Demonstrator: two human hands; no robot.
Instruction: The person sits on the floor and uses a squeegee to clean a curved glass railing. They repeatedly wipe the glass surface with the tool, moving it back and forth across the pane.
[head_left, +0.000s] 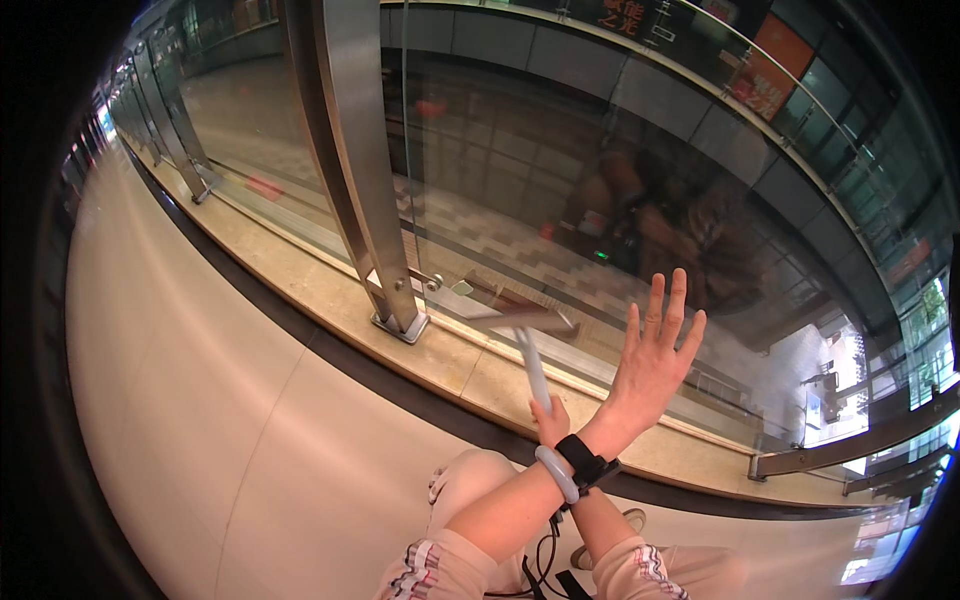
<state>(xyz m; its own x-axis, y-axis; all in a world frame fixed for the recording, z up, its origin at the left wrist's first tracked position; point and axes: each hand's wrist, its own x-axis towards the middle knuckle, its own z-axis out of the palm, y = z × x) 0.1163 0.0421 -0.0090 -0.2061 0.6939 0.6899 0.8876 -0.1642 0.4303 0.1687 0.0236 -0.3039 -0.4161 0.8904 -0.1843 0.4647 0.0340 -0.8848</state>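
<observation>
My left arm crosses over my right one, and my left hand (654, 367) is spread with fingers apart before the glass panel (495, 165). It holds nothing; whether the palm touches the glass I cannot tell. Below and left of it, my right hand (553, 426) grips the grey handle of a window squeegee (534, 375), partly hidden behind my left wrist. The squeegee's wide head (525, 321) is slightly blurred and lies at the low part of the glass, right of a steel post. On my left wrist are a pale bangle (556, 474) and a black strap (581, 459).
A steel post (367, 172) with a glass clamp (433, 283) stands left of the squeegee. A stone ledge (442, 360) with a dark border runs under the glass, beside the pale tiled floor (225, 360). Black cables (551, 551) hang near my knees. More posts (169, 127) follow leftward.
</observation>
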